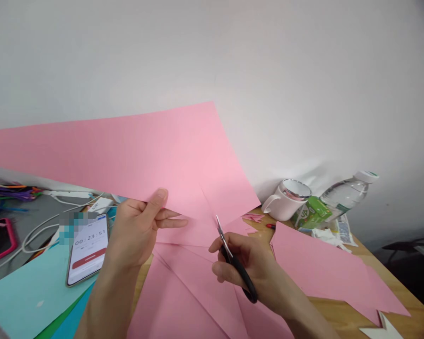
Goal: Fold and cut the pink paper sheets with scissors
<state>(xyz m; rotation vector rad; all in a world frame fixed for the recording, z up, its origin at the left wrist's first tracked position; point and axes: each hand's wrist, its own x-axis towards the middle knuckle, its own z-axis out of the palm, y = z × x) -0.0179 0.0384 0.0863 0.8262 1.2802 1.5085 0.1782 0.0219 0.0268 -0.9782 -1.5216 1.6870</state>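
Note:
A large sheet of pink paper (pixel 127 150) is held up in front of the wall, pinched at its lower edge between the thumb and fingers of my left hand (pixel 141 226). My right hand (pixel 254 263) grips a pair of scissors (pixel 233 263) with black handles. Their metal tips point up at the sheet's lower right part, where a slanting line, a cut or a crease, runs upward. Below both hands lie several overlapping pink sheets (pixel 176 292) on the table.
On the left, a phone (pixel 86 254) showing a timer lies on light blue paper (pixel 24 292), near white cables (pixel 42 226). At right stand a white mug (pixel 286 202), a green box (pixel 313 212) and a water bottle (pixel 348 193), behind more pink sheets (pixel 325 268) on the wooden table (pixel 328 313).

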